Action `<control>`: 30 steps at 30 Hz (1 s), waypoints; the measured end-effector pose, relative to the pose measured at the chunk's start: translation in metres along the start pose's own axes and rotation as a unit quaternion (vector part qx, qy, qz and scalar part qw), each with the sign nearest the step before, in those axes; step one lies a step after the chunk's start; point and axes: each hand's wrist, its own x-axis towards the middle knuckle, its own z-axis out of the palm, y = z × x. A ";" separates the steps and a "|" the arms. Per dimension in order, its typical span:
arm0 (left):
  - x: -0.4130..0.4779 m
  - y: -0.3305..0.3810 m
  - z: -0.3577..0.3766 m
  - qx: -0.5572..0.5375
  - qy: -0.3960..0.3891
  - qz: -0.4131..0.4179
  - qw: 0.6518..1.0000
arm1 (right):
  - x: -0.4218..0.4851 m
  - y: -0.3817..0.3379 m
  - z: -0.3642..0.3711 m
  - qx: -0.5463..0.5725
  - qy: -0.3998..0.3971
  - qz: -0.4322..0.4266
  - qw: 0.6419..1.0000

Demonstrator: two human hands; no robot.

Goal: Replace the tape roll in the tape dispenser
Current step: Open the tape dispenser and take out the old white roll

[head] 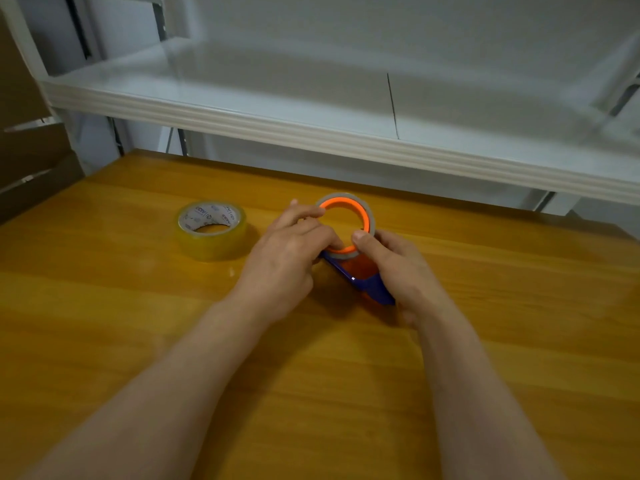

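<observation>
A blue tape dispenser [363, 282] with an orange wheel [360, 209] lies on the wooden table, ringed by a thin grey core [341, 196]. My left hand [291, 258] grips the ring's near-left side, fingers curled over its rim. On the right, my right hand [398, 268] holds the dispenser's blue body, thumb pressed on the ring's near edge. A full roll of yellowish clear tape [212, 231] with a printed white core lies flat to the left, apart from both hands.
The wooden table [138, 341] stretches wide in front and to both sides. A white metal shelf [311, 129] overhangs the table's far edge. Brown cardboard boxes [27, 161] stand at the far left.
</observation>
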 end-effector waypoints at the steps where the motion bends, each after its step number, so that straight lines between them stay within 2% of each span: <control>1: 0.000 0.003 0.000 -0.016 0.023 -0.012 1.000 | 0.001 0.000 0.001 0.029 0.008 0.002 1.000; 3: 0.001 0.009 -0.003 -0.075 0.070 -0.100 0.990 | 0.002 -0.002 0.001 0.084 0.030 0.007 0.996; 4: 0.001 0.011 -0.004 -0.133 0.076 -0.164 0.974 | 0.002 -0.003 0.001 0.100 0.041 0.006 0.994; 5: 0.001 0.012 -0.005 -0.224 0.065 -0.230 0.945 | 0.002 -0.004 0.001 0.108 0.052 0.003 0.993; 6: 0.001 0.013 -0.006 -0.340 0.051 -0.285 0.895 | 0.002 -0.004 0.002 0.112 0.061 -0.001 0.992; 8: 0.001 0.012 -0.005 -0.535 0.026 -0.364 0.762 | 0.000 -0.005 0.004 0.119 0.065 -0.021 0.991; 9: 0.000 0.012 -0.002 -0.584 0.003 -0.388 0.712 | -0.001 -0.006 0.006 0.125 0.060 -0.034 0.990; 10: 0.000 0.012 0.001 -0.612 -0.018 -0.401 0.681 | -0.002 -0.006 0.008 0.132 0.052 -0.044 0.989; 12: 0.001 0.015 0.006 -0.642 -0.038 -0.409 0.647 | -0.004 -0.006 0.012 0.142 0.036 -0.054 0.988; 15: 0.001 0.015 0.006 -0.676 -0.019 -0.422 0.604 | -0.003 -0.005 0.013 0.168 0.031 -0.054 0.984; 18: 0.001 0.014 0.004 -0.679 0.008 -0.423 0.600 | -0.004 -0.006 0.014 0.193 0.032 -0.045 0.980; 22: 0.000 0.013 0.000 -0.655 0.027 -0.401 0.640 | -0.005 -0.008 0.017 0.216 0.042 -0.028 0.975; 30: -0.002 0.008 0.001 -0.663 -0.032 -0.329 0.672 | -0.001 -0.004 0.015 0.252 0.069 -0.029 0.965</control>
